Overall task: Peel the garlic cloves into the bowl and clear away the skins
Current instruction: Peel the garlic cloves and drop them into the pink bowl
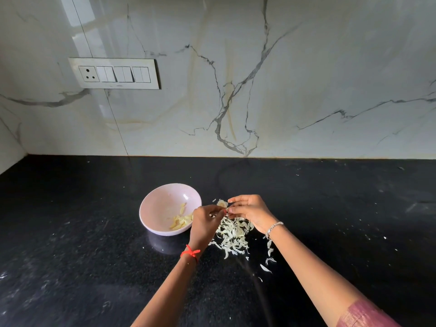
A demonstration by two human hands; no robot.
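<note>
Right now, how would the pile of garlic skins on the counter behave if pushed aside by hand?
The garlic skins look thin and curled, so probably very light and floppy. They lie as loose flakes, with strays lying apart on the counter, so a push would likely scatter some.

I can read no words or numbers anywhere. The switch plate (115, 73), far above and to the left of my left hand (204, 223), has a small mark on its lower edge, too tiny to make out.
</note>
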